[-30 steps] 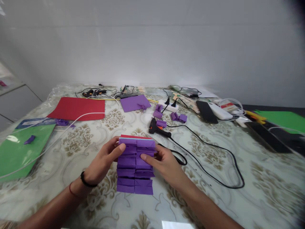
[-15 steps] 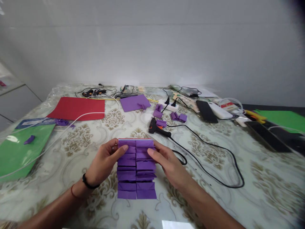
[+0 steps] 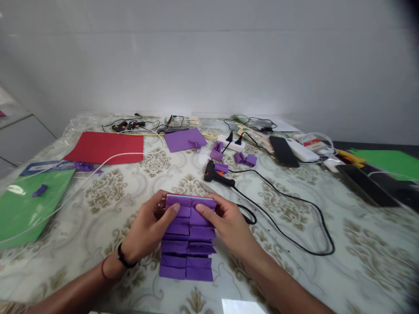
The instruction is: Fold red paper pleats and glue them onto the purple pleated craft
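Note:
A folded purple paper piece (image 3: 186, 248), made of two columns of overlapping flaps, is held upright between my hands at the front middle of the table. Red and light-coloured layers show along its top edge. My left hand (image 3: 152, 226) grips the upper left corner, thumb on the front and fingers behind. On the upper right, my right hand (image 3: 229, 222) pinches it the same way, its thumb resting near the centre seam. Beyond the paper lies a black hot glue gun (image 3: 218, 175), with small folded purple paper pieces (image 3: 245, 160) near it.
A red sheet (image 3: 108, 148) and green sheets (image 3: 29, 209) lie on the left. A purple sheet (image 3: 183, 140), a white power strip (image 3: 232, 144) and a black phone (image 3: 283, 151) sit farther back. The glue gun's black cord (image 3: 294, 240) loops across the right.
The paper's top has tilted slightly to the right and down. My right thumb has slid inward toward the centre seam. Both hands still hold the paper.

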Demonstrator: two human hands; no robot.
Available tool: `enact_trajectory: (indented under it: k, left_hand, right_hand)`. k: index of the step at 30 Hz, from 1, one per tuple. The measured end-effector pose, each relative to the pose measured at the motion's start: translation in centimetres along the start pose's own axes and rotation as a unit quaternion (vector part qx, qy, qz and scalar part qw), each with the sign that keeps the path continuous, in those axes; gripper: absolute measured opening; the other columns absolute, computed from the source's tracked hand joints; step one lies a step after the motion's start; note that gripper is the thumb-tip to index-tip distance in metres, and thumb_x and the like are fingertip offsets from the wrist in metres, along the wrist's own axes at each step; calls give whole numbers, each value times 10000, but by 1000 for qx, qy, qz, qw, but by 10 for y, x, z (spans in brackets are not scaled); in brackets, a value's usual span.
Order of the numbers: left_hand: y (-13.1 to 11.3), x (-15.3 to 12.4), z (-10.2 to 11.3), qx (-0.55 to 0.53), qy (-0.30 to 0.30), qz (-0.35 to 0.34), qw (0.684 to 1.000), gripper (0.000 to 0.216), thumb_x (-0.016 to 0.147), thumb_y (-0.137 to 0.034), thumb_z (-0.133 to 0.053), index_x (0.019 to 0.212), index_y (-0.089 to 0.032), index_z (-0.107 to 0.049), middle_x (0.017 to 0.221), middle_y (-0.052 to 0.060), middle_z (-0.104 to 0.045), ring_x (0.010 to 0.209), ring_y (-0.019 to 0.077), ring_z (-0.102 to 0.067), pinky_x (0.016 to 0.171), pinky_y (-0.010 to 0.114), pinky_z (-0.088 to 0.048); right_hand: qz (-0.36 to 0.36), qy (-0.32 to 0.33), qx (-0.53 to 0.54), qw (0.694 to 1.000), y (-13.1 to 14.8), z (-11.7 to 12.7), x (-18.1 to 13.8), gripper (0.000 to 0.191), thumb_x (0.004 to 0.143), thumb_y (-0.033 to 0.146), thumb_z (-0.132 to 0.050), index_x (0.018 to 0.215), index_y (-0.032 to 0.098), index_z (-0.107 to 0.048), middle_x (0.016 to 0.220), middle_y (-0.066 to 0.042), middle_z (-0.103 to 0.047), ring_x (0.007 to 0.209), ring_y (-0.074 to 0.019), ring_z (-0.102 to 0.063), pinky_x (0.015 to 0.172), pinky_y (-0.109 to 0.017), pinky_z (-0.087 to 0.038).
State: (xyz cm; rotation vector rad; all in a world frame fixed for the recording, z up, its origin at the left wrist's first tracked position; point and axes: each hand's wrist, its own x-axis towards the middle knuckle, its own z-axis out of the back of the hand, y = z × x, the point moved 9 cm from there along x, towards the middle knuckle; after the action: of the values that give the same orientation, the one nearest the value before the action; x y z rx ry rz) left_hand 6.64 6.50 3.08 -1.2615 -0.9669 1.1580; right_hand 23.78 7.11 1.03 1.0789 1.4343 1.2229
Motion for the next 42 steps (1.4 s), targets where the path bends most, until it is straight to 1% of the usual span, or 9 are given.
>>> enact_trajectory:
  k: [4, 8, 13, 17, 24, 27, 30, 36, 42]
  left_hand:
    - [-1, -3, -1, 33, -19, -12, 999, 306, 986, -519, -596, 1018, -215, -583, 811, -5, -676, 652, 165, -659, 549, 243, -522]
    - [-5, 0, 6, 148, -55, -39, 987, 274, 987, -488, -601, 983, -215, -567, 743, -16, -660, 637, 172, -652, 549, 247, -495]
    - [-6, 7, 16, 197, -81, -58, 975, 250, 959, -460, -626, 970, -214, -585, 709, -33, -654, 589, 160, -624, 536, 244, -462]
    - [-4, 8, 23, 203, -105, -71, 971, 257, 959, -466, -635, 988, -212, -602, 739, -28, -672, 628, 165, -636, 589, 257, -480]
    - [-2, 5, 17, 206, -97, -77, 971, 250, 960, -439, -630, 1080, -221, -605, 806, -14, -719, 688, 180, -671, 650, 274, -505]
    - [-2, 5, 17, 199, -106, -72, 971, 277, 961, -446, -630, 1122, -225, -589, 772, -26, -697, 645, 172, -652, 608, 262, -485]
    - [-1, 4, 19, 184, -119, -65, 973, 315, 959, -469, -634, 1148, -226, -570, 683, -55, -636, 566, 157, -603, 541, 243, -438]
    - [-3, 2, 23, 183, -144, -79, 969, 325, 958, -481, -638, 1142, -225, -559, 658, -70, -592, 523, 135, -534, 511, 229, -398]
    - [-2, 2, 26, 188, -150, -77, 968, 318, 972, -481, -625, 1142, -219, -565, 642, -74, -554, 515, 129, -490, 501, 228, -388]
  right_hand:
    - [7, -25, -18, 999, 2, -3, -3, 330, 845, 523, -796, 848, 214, -680, 756, 14, -637, 658, -163, -576, 598, -277, -478]
    - [11, -7, -25, 1000, 5, -8, -4, 341, 852, 534, -778, 824, 218, -653, 747, 16, -625, 657, -166, -574, 610, -283, -486]
    - [18, 63, -9, 998, 7, -18, -6, 335, 934, 540, -701, 1075, 238, -670, 1013, -35, -707, 920, -223, -670, 776, -318, -545]
    - [9, 83, -4, 996, 5, -23, -9, 481, 915, 477, -746, 1312, 288, -551, 1144, -42, -703, 1035, -238, -690, 850, -349, -575]
    - [100, -7, -153, 983, 14, -11, -7, 278, 958, 420, -691, 1193, 278, -644, 1147, -44, -722, 985, -238, -692, 880, -373, -546]
    - [110, -34, -161, 980, 13, -10, -8, 419, 952, 445, -705, 1322, 286, -586, 1111, -55, -716, 943, -245, -695, 851, -384, -553]
    - [87, -40, -94, 991, 7, -9, -9, 610, 938, 464, -726, 1459, 308, -449, 1124, -58, -693, 926, -241, -700, 795, -372, -578]
    - [20, 47, -6, 999, -1, -23, -8, 707, 924, 514, -736, 1512, 332, -387, 1222, -80, -682, 1063, -273, -699, 895, -408, -598]
    - [27, 97, 12, 995, 1, -28, -9, 782, 893, 485, -795, 1528, 321, -369, 1322, -87, -668, 1094, -258, -712, 929, -395, -595]
